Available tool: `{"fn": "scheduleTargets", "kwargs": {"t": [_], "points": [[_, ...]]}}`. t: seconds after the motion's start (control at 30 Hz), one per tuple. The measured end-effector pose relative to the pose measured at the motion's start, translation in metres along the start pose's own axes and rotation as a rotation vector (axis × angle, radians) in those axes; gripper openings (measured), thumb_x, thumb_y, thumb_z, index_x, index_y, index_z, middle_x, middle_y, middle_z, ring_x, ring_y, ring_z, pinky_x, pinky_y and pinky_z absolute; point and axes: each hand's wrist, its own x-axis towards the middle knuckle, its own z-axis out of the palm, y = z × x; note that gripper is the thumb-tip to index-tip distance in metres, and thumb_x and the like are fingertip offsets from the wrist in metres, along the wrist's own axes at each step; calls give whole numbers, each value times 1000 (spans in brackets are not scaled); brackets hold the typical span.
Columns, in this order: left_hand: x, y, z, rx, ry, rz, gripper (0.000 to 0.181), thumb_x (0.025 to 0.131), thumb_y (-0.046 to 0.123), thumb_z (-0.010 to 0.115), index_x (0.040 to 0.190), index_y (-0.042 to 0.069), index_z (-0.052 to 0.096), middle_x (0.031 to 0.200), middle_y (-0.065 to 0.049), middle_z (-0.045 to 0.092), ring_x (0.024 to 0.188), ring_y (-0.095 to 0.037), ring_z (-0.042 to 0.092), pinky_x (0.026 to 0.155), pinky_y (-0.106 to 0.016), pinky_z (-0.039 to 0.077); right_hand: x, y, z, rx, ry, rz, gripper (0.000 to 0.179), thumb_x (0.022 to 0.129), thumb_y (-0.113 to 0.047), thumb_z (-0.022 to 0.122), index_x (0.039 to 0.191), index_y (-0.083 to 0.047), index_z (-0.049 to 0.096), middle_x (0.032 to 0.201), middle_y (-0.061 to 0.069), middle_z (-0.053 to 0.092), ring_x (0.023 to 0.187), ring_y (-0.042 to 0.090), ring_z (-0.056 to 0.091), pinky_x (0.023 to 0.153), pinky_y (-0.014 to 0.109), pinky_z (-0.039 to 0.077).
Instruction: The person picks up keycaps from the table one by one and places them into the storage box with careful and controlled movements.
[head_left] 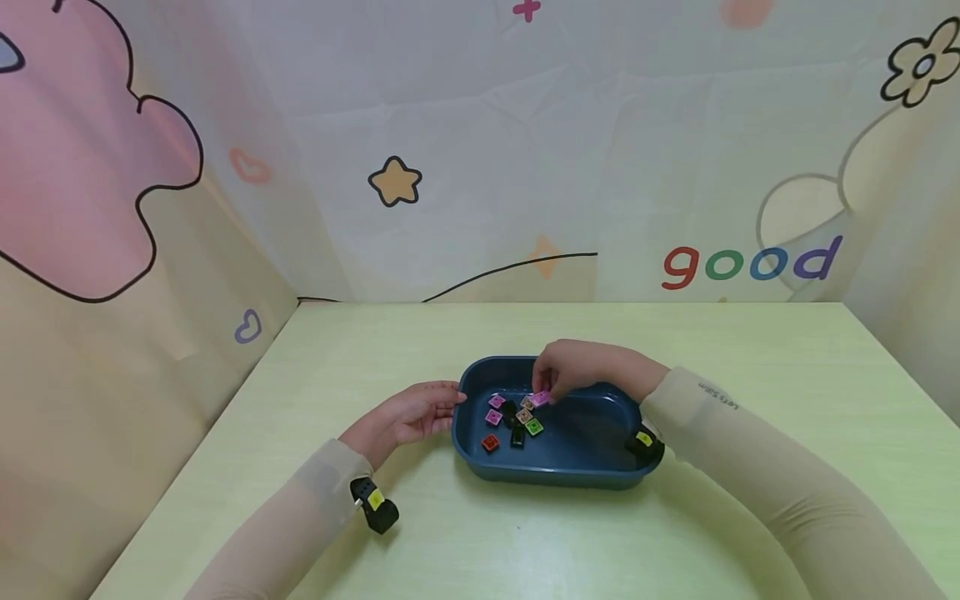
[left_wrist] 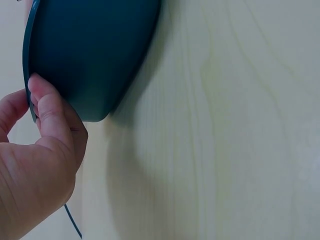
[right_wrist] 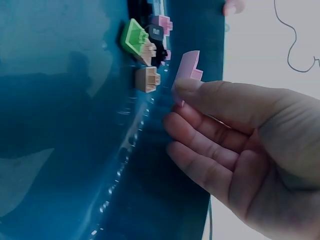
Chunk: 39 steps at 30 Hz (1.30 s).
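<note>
A dark blue tray [head_left: 577, 446] with rounded corners stands on the table. My left hand [head_left: 416, 412] grips its left rim, thumb on one side and fingers against the outer wall [left_wrist: 95, 55]. Over the far part of the tray, my right hand [head_left: 581, 365] pinches a pink keycap [right_wrist: 187, 67] between thumb and fingers. Below and beside it lie several loose keycaps: a green one [head_left: 534, 427], a red one [head_left: 490, 442], a black one [head_left: 517, 437], pink ones [head_left: 492, 417] and beige ones [right_wrist: 147, 79]. Some keycaps overlap in a small cluster.
The pale wood-grain table [head_left: 360, 333] extends around the tray. Behind it hangs a printed cloth [head_left: 480, 167] with drawings and lettering, with more cloth at both sides. Each wrist wears a small black camera [head_left: 377, 506]. The tray's right half shows bare bottom.
</note>
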Motion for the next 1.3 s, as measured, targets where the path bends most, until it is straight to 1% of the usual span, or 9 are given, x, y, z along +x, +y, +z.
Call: {"fn": "scheduleTargets", "kwargs": {"t": [0.2,0.3,0.57,0.7,0.83,0.93,1.07,1.17,1.3], "points": [[1,-1,-1,-4,7,0,19,105,7,50,124,5,53,82,4,68,70,-5,64,65,-14,60,7,4,9,-8,2,-1,12,90,-8,77,102,-6,76,96,6,74,81,11,61,80,26,60],[1,-1,-1,-6,6,2,22,105,7,50,127,4,52,82,4,68,70,-4,64,65,-14,60,10,3,12,10,0,-10,12,90,-9,77,101,-7,76,96,5,75,79,10,60,79,23,59],[2,-3,-1,2,9,5,20,105,8,50,125,5,53,83,5,68,72,-5,64,67,-13,60,16,-2,20,46,26,-81,11,90,-11,78,99,-5,75,92,5,74,76,6,58,72,17,53],[2,-4,-1,9,18,0,25,105,9,51,129,3,52,84,5,69,72,-5,64,68,-13,60,19,-4,23,56,31,-106,13,91,-13,76,102,-5,76,94,6,75,77,5,59,73,17,55],[3,-5,-1,10,35,-10,28,105,9,52,133,3,51,84,4,68,73,-6,63,68,-13,60,23,-9,24,58,30,-132,15,93,-11,73,106,-4,76,100,8,76,82,5,64,79,20,59],[3,-4,-1,11,42,-13,27,105,10,52,132,4,52,84,4,68,73,-5,63,68,-13,60,25,-13,24,54,28,-148,19,93,-9,72,110,-2,76,105,10,76,84,6,66,81,22,61],[4,-4,-1,6,36,-11,25,105,9,52,129,5,52,84,5,68,73,-5,64,68,-14,60,27,-19,25,57,9,-162,22,93,-9,73,113,-2,77,107,11,75,83,5,65,78,19,60],[4,-5,-1,0,26,-6,23,104,8,51,127,5,53,83,5,68,73,-5,64,68,-14,61,30,-21,27,56,-7,-176,22,93,-9,73,114,-3,77,104,10,73,79,2,63,73,15,58],[4,-6,-1,-5,5,2,14,104,7,51,117,8,55,82,5,68,72,-5,64,68,-14,61,33,-23,29,35,-26,-198,22,94,-10,73,115,-6,78,97,6,69,73,0,58,68,12,53]]}}
